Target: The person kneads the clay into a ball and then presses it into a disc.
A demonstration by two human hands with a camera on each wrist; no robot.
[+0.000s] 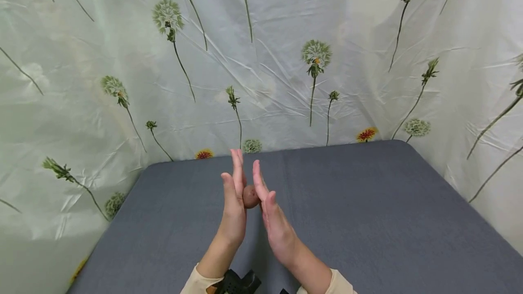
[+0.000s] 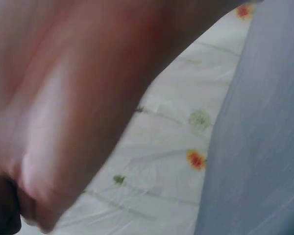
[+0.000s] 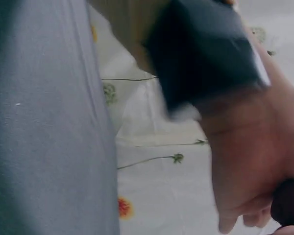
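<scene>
A small, round, reddish-brown ball (image 1: pixel 251 197), which looks like clay or dough, sits between two upright palms. My left hand (image 1: pixel 234 208) presses it from the left, fingers straight and pointing up. From the right, my right hand (image 1: pixel 278 223) leans against it, its fingers also straight. Dark and partly cut off, the ball (image 2: pixel 4 205) shows at the lower left of the left wrist view, beside a large blurred hand. In the right wrist view the ball (image 3: pixel 287 203) appears at the lower right, against a palm. The ball's sides are hidden by the hands.
Under the hands lies a grey cloth-covered table (image 1: pixel 347 203). A whitish curtain (image 1: pixel 278 12) printed with dandelions and flowers hangs behind and around it. Black wrist cameras (image 1: pixel 237 282) and cream sleeves (image 1: pixel 198 282) are at the wrists.
</scene>
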